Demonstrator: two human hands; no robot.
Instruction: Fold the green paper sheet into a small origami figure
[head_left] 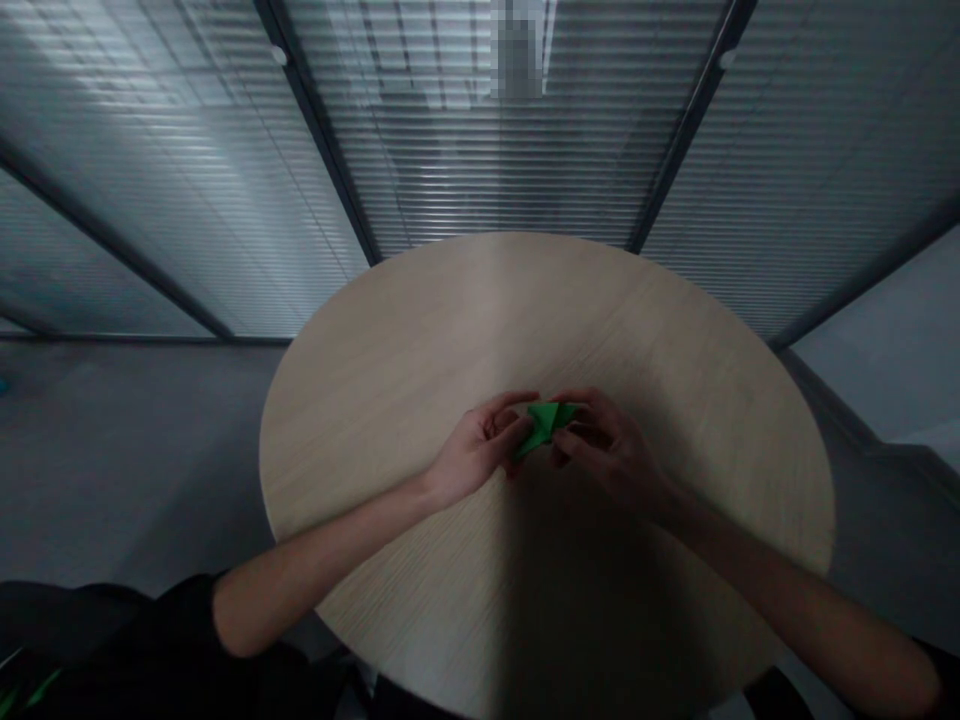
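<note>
With left hand (pixel 472 450) and right hand (pixel 619 455) close together over the middle part of a round wooden table (pixel 375 360), pinching a small green folded paper (pixel 545 420) from its two sides, with fingertips turned toward each other. On the left, laying the thumb across the near left part of the paper, stretching the index finger rightward along the far side, curling other fingers in behind the thumb. On the right, bending the index finger over the far right part, pointing the thumb inward at the near side, tucking the other fingers into shadow, too dark to count. Holding both wrists without any sharp bend. Slanting the left forearm (pixel 330 555) up from the lower left across the table's rim, bare below a dark sleeve (pixel 180 625); slanting the right forearm (pixel 780 590) in from the lower right, in dimmer light. Impossible to tell any contact of paper or knuckles with the tabletop. Between the forearms, a broad shadow (pixel 592 600); beyond the table, slatted blinds (pixel 510 170) in dark frames.
</note>
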